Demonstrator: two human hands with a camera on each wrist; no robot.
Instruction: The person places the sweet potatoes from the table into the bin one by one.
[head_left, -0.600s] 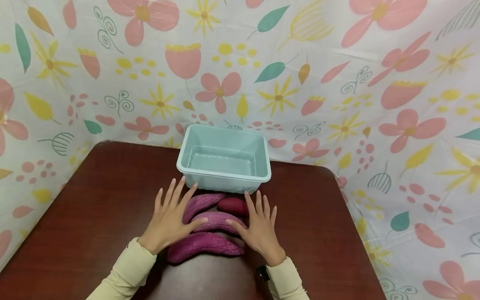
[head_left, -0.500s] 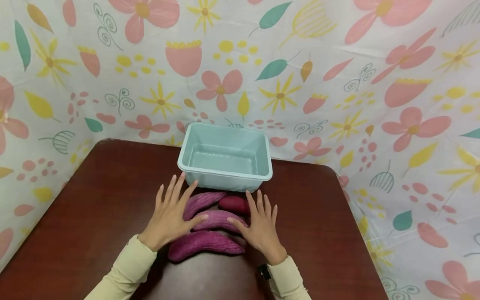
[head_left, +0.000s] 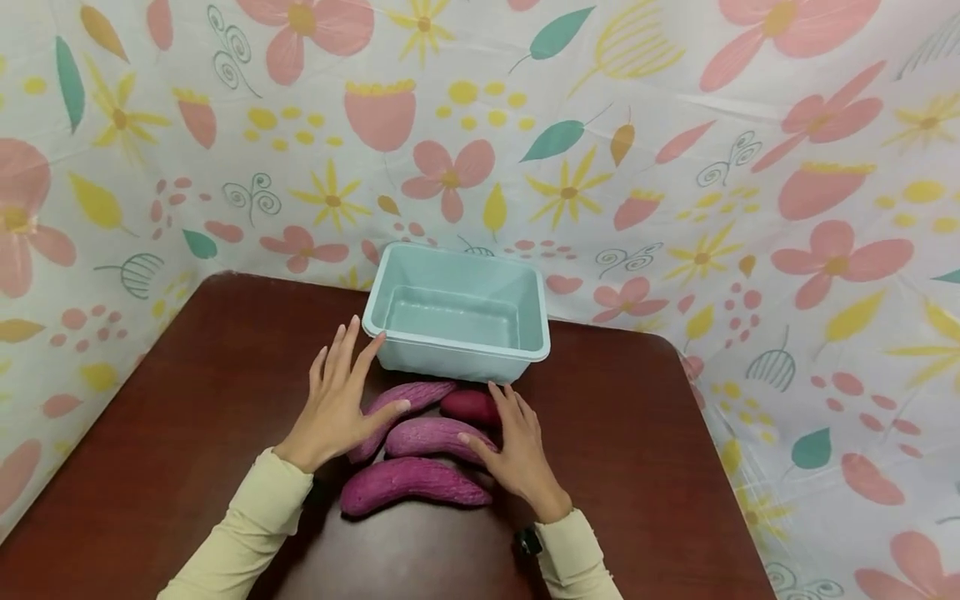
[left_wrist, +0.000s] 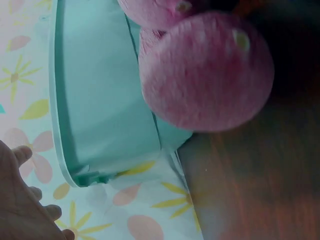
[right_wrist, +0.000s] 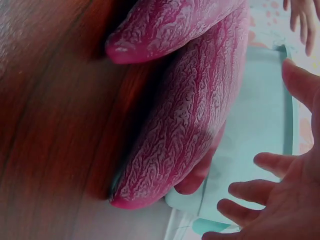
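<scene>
Left hand [head_left: 335, 400]: fingers straight and spread, palm down, gripping nothing. Thumb tip lies against the upper side of the far-left purple sweet potato [head_left: 397, 404]; whether the palm rests on the worktop [head_left: 187, 417] or hangs just above it cannot be told. Fingertips reach toward the near left corner of the pale blue tub [head_left: 457, 312], close to its rim but apart from it.

Right hand [head_left: 517, 446]: also flat and spread, fingers relaxed, nothing gripped. Thumb rests on the right end of the middle sweet potato [head_left: 431, 435]; fingertips sit just beside the small dark red sweet potato [head_left: 468, 406], contact not clear. A dark band shows at that wrist, below the cream sleeve [head_left: 573, 558].

Between the hands: four sweet potatoes in a tight cluster on the worktop, just in front of the tub. Nearest the person lies the longest one [head_left: 412, 487], deep magenta, slightly curved, lying crosswise. Behind it the middle one, paler purple. Behind that, the far-left one angled up toward the tub, and the dark red one to its right, almost at the tub's front wall.

Wrist views: the left shows a rounded pink end of a sweet potato [left_wrist: 207, 75] close up against the tub wall [left_wrist: 100, 90]. The right shows wrinkled magenta skin [right_wrist: 185, 125] and spread fingers [right_wrist: 250, 192].

Outward: dark red-brown worktop with rounded corners, tub standing upright toward its far edge. Floral sheeting [head_left: 675, 125] all round behind.
</scene>
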